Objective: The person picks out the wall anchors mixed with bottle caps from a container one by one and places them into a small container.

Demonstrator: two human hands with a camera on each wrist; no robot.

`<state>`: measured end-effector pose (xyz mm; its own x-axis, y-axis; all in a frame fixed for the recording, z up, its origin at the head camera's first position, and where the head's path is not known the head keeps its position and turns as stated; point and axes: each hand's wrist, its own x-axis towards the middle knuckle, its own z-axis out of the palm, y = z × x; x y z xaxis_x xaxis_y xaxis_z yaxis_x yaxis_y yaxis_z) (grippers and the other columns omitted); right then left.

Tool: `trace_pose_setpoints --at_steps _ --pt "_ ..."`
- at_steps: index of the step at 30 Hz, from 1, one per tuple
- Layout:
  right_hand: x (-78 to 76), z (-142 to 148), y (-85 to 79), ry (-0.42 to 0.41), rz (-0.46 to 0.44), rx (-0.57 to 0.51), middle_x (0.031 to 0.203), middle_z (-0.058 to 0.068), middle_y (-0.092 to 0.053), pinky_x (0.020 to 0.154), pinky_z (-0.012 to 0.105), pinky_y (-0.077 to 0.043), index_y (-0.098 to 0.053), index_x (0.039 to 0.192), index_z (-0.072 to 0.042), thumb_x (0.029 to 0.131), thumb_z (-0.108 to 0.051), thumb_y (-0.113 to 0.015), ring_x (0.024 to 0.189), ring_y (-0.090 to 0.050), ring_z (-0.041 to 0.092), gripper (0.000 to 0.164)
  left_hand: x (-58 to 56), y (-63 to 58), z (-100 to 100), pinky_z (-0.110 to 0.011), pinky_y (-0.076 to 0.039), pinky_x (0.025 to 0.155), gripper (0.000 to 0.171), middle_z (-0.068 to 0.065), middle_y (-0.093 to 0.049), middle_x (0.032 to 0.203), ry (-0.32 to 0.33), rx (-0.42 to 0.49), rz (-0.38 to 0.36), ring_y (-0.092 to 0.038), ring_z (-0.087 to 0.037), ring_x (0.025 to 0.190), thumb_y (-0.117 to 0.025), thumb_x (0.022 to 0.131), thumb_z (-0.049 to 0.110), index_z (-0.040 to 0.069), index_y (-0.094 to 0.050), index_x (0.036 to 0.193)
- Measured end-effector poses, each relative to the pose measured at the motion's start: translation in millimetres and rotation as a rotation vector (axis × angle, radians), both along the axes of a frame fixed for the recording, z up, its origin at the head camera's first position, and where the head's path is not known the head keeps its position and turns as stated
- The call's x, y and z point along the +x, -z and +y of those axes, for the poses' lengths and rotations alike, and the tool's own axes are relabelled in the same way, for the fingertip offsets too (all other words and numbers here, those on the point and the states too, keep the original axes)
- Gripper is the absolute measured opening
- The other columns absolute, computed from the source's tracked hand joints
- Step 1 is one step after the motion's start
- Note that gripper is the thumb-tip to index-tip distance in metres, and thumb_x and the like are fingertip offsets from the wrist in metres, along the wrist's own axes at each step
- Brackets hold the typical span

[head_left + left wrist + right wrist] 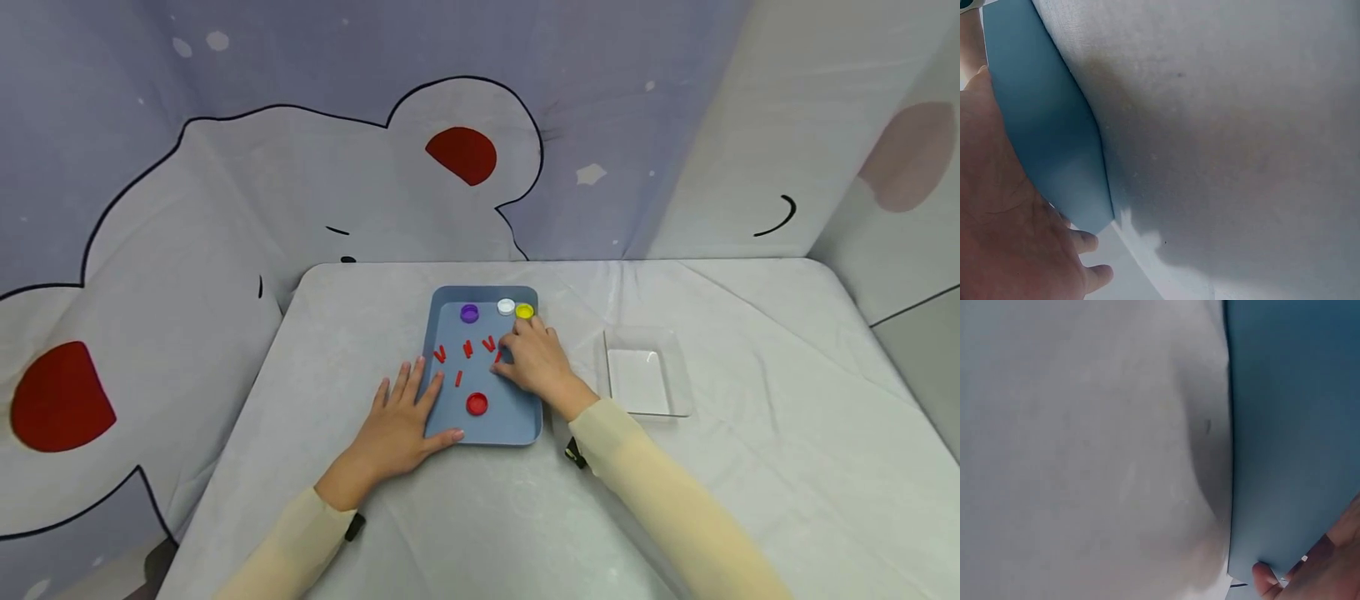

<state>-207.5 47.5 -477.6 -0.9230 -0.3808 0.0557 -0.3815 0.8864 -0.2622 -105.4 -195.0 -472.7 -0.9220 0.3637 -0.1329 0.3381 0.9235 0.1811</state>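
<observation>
A blue tray point(510, 429) lies on the table with several small red sticks point(459, 379) in it. Red point(477, 404), purple point(469, 313), white point(506, 307) and yellow point(524, 311) round caps are in the tray too. My left hand point(393, 433) rests with fingers spread against the tray's left side, thumb at its near left corner; in the left wrist view the hand point(1016, 206) is beside the tray wall point(1054, 137). Over the tray's right side, my right hand point(538, 358) pinches a red stick point(498, 357) between thumb and forefinger. Its other fingers reach near the yellow cap.
A clear, shallow square box point(678, 375) stands on the table to the right of the tray. White cloth point(787, 400) covers the table, with light creases. A printed curtain point(315, 183) rises behind the table's far edge.
</observation>
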Motion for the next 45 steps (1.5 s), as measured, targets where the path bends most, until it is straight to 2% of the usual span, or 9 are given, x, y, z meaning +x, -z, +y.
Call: trace_pose_setpoints --at_steps 7,13,21,23,28,32,45 --pt "2.4 -2.7 -1.6 0.024 0.046 -0.01 0.099 0.004 -0.057 0.078 0.042 -0.04 -0.078 0.101 -0.015 0.086 -0.044 -0.08 0.102 -0.048 0.028 0.033 0.4 -3.1 1.0 -0.068 -0.008 0.119 0.098 -0.021 -0.001 0.169 -0.007 -0.001 -0.007 -0.003 -0.044 0.155 -0.051 0.092 0.074 0.008 -0.027 0.161" --pt "3.7 -2.0 -0.7 0.022 0.081 -0.013 0.094 0.002 -0.055 0.076 0.04 -0.04 -0.078 0.098 -0.016 0.087 -0.042 -0.079 0.097 -0.048 0.027 0.029 0.9 -4.9 1.9 -0.067 -0.008 0.119 0.098 -0.02 -0.001 0.169 -0.015 0.002 -0.014 -0.002 -0.044 0.155 -0.051 0.092 0.073 0.009 -0.026 0.161" --pt "6.5 6.5 -8.8 0.001 0.02 -0.145 0.105 0.009 -0.064 0.085 0.044 -0.049 -0.076 0.102 -0.011 0.088 -0.031 -0.079 0.1 -0.055 0.029 0.025 0.5 -4.2 2.0 -0.067 -0.009 0.119 0.098 -0.021 -0.002 0.169 -0.01 0.0 -0.02 -0.003 -0.045 0.154 -0.051 0.092 0.074 0.009 -0.027 0.161" --pt "7.5 9.3 -11.7 -0.004 -0.003 -0.183 0.101 0.008 -0.065 0.082 0.041 -0.05 -0.076 0.104 -0.011 0.088 -0.029 -0.078 0.096 -0.057 0.027 0.025 0.2 -4.0 2.1 -0.067 -0.008 0.119 0.098 -0.02 -0.001 0.169 -0.009 -0.002 -0.022 -0.003 -0.044 0.155 -0.05 0.092 0.074 0.009 -0.027 0.161" --pt "12.1 15.3 -21.0 -0.008 -0.083 -0.28 0.078 0.001 -0.057 0.064 0.032 -0.046 -0.075 0.11 -0.01 0.09 -0.028 -0.077 0.075 -0.054 0.018 0.027 -0.3 -2.4 1.8 -0.067 -0.007 0.119 0.098 -0.02 -0.001 0.169 -0.015 -0.009 -0.028 -0.002 -0.044 0.155 -0.048 0.092 0.075 0.01 -0.025 0.161" --pt "16.1 22.1 -27.7 -0.014 -0.117 -0.352 0.07 -0.001 -0.055 0.058 0.028 -0.043 -0.074 0.11 -0.009 0.091 -0.026 -0.077 0.064 -0.051 0.014 0.026 -0.3 -0.9 1.1 -0.067 -0.008 0.119 0.098 -0.02 -0.003 0.169 -0.017 -0.008 -0.016 -0.004 -0.045 0.154 -0.049 0.092 0.075 0.01 -0.026 0.161" --pt "30.4 53.7 -50.9 -0.014 -0.135 -0.485 0.071 -0.003 -0.058 0.059 0.028 -0.044 -0.074 0.112 -0.007 0.09 -0.023 -0.077 0.064 -0.052 0.013 0.027 0.4 -0.9 0.4 -0.068 -0.009 0.119 0.097 -0.02 -0.002 0.169 -0.011 0.019 -0.011 -0.005 -0.046 0.154 -0.051 0.092 0.074 0.01 -0.027 0.161"
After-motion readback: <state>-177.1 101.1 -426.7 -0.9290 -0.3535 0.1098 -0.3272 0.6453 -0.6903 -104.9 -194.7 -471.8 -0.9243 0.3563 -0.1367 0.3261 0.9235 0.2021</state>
